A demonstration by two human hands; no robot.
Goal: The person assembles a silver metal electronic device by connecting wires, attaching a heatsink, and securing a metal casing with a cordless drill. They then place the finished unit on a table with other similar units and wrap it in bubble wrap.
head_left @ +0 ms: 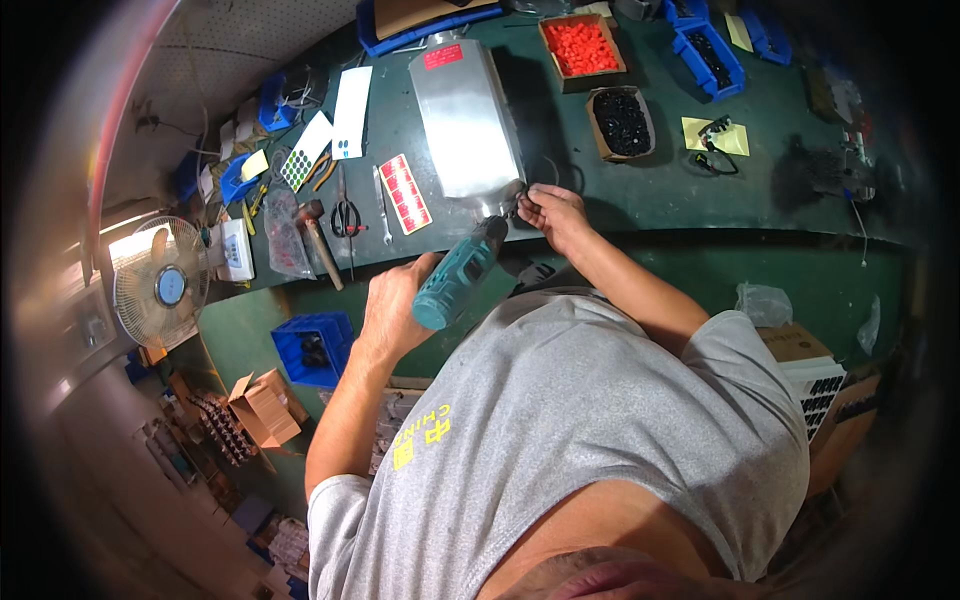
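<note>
My left hand (388, 305) is wrapped round a teal cordless drill (462, 275); its black chuck end points up at the near end of a silver metal canister (465, 125). The canister lies on the green workbench (640, 205), with a red label at its far end. Close by the drill's tip, my right hand (556, 212) pinches a small dark part (520, 198) against the canister's near end. Its exact kind is hidden by the fingers. Whether the drill's tip touches a screw cannot be made out.
A hammer (320, 245), a wrench (383, 205) and a red label sheet (404, 194) lie left of the canister. Beyond my right hand stand a box of black parts (621, 124) and a box of red caps (581, 48). A fan (160, 283) stands at the left.
</note>
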